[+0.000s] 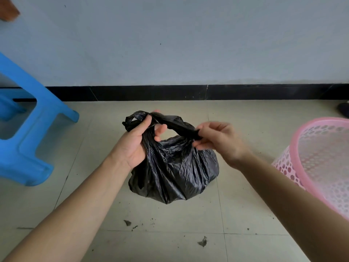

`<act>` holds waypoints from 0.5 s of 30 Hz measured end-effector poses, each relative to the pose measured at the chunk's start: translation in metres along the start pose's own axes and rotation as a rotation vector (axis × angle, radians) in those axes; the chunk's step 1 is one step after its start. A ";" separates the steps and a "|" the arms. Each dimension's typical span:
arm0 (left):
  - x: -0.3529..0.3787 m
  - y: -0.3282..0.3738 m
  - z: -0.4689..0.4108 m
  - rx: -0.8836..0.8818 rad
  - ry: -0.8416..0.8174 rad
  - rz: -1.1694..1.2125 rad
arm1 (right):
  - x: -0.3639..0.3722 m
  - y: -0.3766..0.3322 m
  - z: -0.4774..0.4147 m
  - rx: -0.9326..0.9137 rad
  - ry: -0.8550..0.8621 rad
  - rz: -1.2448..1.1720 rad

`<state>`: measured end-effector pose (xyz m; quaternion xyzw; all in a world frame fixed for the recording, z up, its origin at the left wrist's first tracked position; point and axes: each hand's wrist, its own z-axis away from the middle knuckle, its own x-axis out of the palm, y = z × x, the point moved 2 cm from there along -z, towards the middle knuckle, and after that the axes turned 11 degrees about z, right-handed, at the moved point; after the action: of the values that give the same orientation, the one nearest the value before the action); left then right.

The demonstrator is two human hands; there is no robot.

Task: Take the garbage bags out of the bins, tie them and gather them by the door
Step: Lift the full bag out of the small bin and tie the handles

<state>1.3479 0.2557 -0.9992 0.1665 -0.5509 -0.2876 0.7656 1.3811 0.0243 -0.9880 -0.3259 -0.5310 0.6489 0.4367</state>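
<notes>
A full black garbage bag (pixel 173 173) sits on the tiled floor in front of me, its top gathered into two twisted ends. My left hand (pixel 137 142) grips one twisted end, which sticks out above my fist at the upper left. My right hand (pixel 217 140) pinches the other end, stretched across from the left toward the right. An open loop shows between the two ends above the bag's body. A pink perforated plastic bin (pixel 319 163) stands at the right edge, with no bag in it.
A blue plastic stool (pixel 28 129) stands on the left. A white wall with a black skirting board (pixel 188 92) runs behind the bag. Small scraps of debris (pixel 203 242) lie on the tiles near me. A dark object (pixel 343 109) shows at the far right.
</notes>
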 end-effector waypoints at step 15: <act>0.026 0.004 0.010 -0.025 -0.126 -0.360 | -0.001 0.005 -0.014 -0.314 0.037 0.765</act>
<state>1.3450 0.2437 -0.9743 0.2345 -0.5555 -0.4365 0.6678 1.3924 0.0289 -0.9957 -0.5743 -0.4562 0.6694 0.1182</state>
